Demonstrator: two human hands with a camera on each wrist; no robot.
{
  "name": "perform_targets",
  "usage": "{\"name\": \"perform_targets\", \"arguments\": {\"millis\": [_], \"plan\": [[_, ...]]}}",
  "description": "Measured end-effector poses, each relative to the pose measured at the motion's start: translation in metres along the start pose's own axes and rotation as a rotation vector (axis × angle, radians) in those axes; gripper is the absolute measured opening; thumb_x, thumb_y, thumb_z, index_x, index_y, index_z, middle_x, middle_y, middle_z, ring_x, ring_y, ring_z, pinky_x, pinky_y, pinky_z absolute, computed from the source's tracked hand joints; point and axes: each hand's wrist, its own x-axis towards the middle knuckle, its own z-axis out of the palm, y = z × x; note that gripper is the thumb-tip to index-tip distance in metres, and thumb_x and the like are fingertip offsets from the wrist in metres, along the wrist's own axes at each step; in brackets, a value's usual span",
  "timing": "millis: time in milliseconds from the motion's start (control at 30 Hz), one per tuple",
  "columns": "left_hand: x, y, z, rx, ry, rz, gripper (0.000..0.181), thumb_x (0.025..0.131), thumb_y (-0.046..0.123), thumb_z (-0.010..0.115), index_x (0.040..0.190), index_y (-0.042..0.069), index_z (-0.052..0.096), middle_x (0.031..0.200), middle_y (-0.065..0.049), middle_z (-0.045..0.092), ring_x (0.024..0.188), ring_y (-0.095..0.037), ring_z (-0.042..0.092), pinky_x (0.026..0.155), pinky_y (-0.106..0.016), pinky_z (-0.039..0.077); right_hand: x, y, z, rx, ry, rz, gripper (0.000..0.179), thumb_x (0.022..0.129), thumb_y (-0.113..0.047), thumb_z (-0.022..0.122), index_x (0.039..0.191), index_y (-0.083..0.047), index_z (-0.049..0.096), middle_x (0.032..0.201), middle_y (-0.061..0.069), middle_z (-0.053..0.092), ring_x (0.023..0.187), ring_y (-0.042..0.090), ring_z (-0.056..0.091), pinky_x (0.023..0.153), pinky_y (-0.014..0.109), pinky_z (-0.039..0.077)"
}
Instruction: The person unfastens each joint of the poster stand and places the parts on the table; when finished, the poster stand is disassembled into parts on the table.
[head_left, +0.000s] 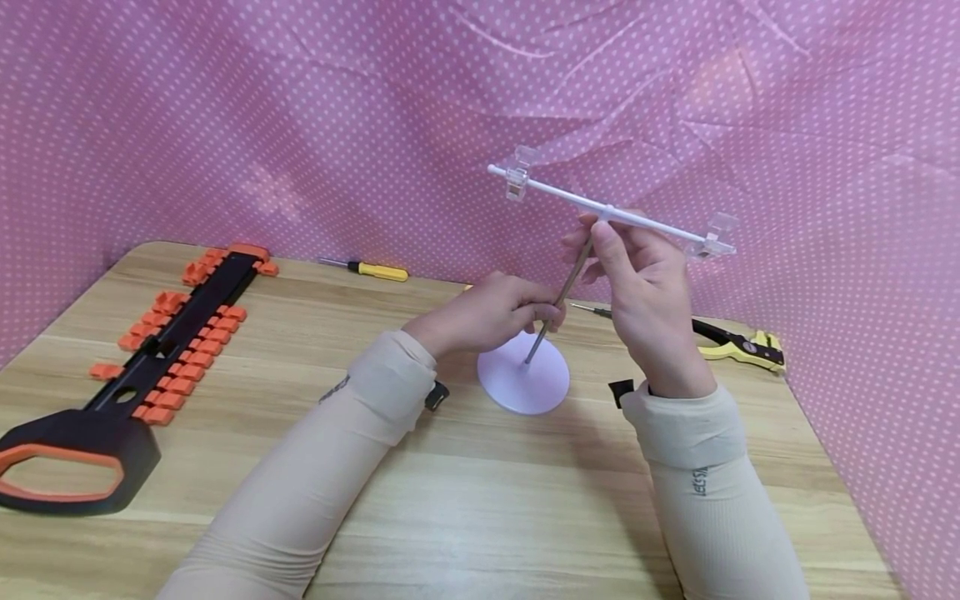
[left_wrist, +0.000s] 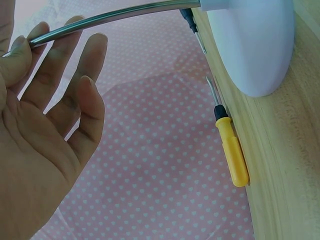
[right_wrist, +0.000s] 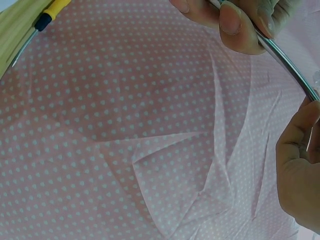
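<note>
A stand has a round white base (head_left: 525, 379), a thin metal rod (head_left: 573, 275) and a white crossbar (head_left: 570, 197) on top. A clear plastic clip (head_left: 517, 179) sits near the crossbar's left end, and another clear clip (head_left: 716, 236) near its right end. Low on the rod, above the base, my left hand (head_left: 495, 312) pinches it between thumb and fingers. My right hand (head_left: 648, 283) grips the rod's top just under the crossbar, thumb toward me. The stand leans to the right; whether its base touches the table I cannot tell.
At left lies a long black rack (head_left: 191, 317) with orange clips and a looped handle. A yellow screwdriver (head_left: 382, 272) lies at the table's back edge. Yellow-and-black pliers (head_left: 742, 347) rest at right, partly behind my right hand. Pink dotted cloth (head_left: 337, 125) hangs around the wooden table (head_left: 465, 517).
</note>
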Motion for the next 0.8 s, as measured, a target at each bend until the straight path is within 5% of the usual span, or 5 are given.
{"name": "perform_targets", "arguments": {"millis": [800], "plan": [[0.0,0.0001,-0.0001,-0.003,-0.001,-0.005,0.023,0.11,0.027,0.058,0.116,0.018,0.078,0.105,0.002,0.079,0.093,-0.014,0.071,0.084,-0.031,0.057,-0.0001,-0.0007,0.0011,0.021,0.007,0.006,0.02,0.11,-0.022,0.06,0.115,-0.01,0.075,0.101,0.0,0.077,0.091,0.017,0.069,0.073,0.026,0.054]]}}
